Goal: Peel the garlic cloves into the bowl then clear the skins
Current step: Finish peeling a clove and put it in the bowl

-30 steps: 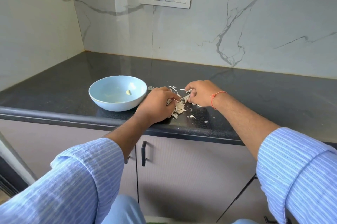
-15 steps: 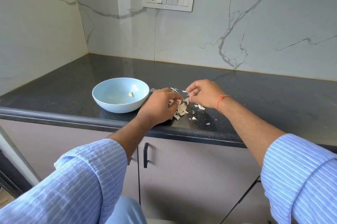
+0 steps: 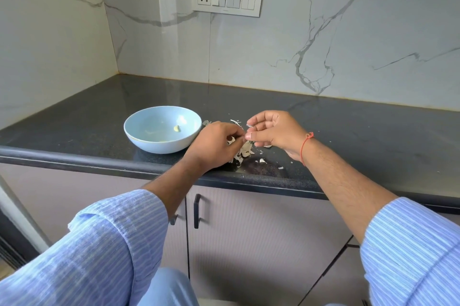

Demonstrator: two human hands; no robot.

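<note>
On the left, a pale blue bowl (image 3: 163, 129) is sitting on the dark surface (image 3: 99, 116), holding at least one peeled clove (image 3: 176, 128) near its middle. Just right of the bowl, the left hand (image 3: 214, 144) is resting low over the heap of skins (image 3: 245, 150), its fingers curling around some of them; whether a clove is also inside that grip cannot be told. The skins are lying between the two hands near the front edge, with loose flakes (image 3: 262, 161) scattering to the right. The right hand (image 3: 273, 131), wearing a red thread at the wrist, is hovering above the heap, thumb and fingers pinching toward each other — a thin sliver appears to be caught at the fingertips, though this is too small to confirm.

Assessment: the skins are papery, very light and brittle — likely clinging to fingers and drifting at any draught. Gathering them by cupping from both sides looks sounder than pinching singly. Cloves are firm and slightly slick; holding at the blunt root end is advisable. Clearing appears to be in hand.
</note>
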